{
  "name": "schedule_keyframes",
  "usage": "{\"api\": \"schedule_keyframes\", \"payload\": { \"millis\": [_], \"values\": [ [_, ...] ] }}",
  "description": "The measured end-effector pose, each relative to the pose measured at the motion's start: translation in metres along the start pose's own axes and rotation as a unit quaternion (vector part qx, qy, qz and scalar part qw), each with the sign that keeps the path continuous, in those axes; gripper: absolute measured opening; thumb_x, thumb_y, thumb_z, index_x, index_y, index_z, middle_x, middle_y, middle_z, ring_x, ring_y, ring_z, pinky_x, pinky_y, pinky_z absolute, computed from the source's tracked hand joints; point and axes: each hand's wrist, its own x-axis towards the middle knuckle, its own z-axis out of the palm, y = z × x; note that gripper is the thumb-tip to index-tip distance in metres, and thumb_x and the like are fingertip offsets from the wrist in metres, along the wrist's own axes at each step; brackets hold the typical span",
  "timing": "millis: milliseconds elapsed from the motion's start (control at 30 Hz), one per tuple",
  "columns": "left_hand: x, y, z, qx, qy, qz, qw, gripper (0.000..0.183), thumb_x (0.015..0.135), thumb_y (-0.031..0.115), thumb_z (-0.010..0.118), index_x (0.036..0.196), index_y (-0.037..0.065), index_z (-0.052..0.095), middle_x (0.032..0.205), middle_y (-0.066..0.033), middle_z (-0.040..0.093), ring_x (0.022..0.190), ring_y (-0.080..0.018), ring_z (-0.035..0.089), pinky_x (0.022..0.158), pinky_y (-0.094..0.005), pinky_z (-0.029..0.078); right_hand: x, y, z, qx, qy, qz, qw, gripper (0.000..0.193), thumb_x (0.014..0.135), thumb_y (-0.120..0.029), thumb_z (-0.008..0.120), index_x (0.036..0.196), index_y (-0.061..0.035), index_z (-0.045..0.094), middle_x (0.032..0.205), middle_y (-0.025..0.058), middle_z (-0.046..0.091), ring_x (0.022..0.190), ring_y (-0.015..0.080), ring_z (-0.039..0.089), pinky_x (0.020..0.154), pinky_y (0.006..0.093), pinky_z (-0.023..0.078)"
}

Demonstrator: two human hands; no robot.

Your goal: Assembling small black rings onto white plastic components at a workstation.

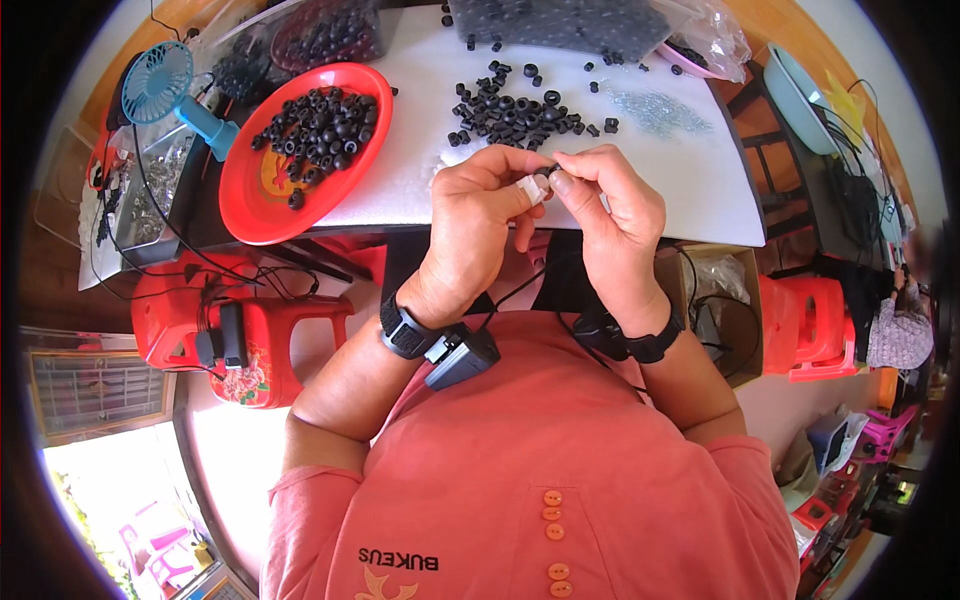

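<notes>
Left hand (468,208) and right hand (617,205), fingers (592,164) pinching a small black piece (546,171), loose black parts (521,106) beyond

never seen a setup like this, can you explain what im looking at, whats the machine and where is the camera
There is no robot here: the work is done by a person's two bare hands. The single picture comes from a wide fisheye camera worn on the head, looking down, so straight edges bend toward the rim.

The left hand and right hand meet in front of the chest, fingertips together around something small and black; it is too covered to make out its shape. Both wrists wear black straps.

On the white surface lie a scatter of small black pieces and a patch of clear, thin bits. A red tray on the left holds more black pieces.
</notes>
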Motion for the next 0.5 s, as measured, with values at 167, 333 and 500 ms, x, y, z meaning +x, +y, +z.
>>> {"api": "schedule_keyframes", "payload": {
  "millis": [167,333,500],
  "values": [
    [0.000,-0.002,0.000,0.005,0.007,0.000,1.000,0.015,0.093,0.001,0.064,0.105,-0.007,0.064,0.085,-0.0085,0.066,0.065,-0.0101,0.058,0.046,-0.0213,0.043,0.008,-0.003,-0.007,-0.017,-0.033,-0.030,0.999,0.011,0.087,0.006,0.065,0.096,0.0010,0.063,0.082,0.0108,0.063,0.072,0.0212,0.064,0.066,0.0291,0.051],
    [0.000,-0.003,0.005,0.042,0.028,0.008,0.999,0.011,0.090,0.001,0.064,0.100,-0.005,0.065,0.074,-0.0045,0.062,0.050,-0.0060,0.050,0.042,-0.0208,0.037,0.009,-0.004,-0.010,-0.097,-0.043,-0.063,0.992,0.016,0.082,0.009,0.063,0.094,-0.0005,0.062,0.081,0.0126,0.061,0.070,0.0290,0.063,0.064,0.0333,0.051],
    [-0.001,-0.002,0.005,0.067,0.015,0.013,0.998,0.012,0.090,0.000,0.065,0.102,-0.004,0.066,0.077,-0.0052,0.064,0.052,-0.0070,0.051,0.044,-0.0206,0.038,0.010,-0.005,-0.014,-0.133,-0.057,-0.064,0.987,0.012,0.083,0.005,0.064,0.093,-0.0015,0.062,0.079,0.0110,0.062,0.068,0.0273,0.063,0.060,0.0322,0.049]
  ]
}}
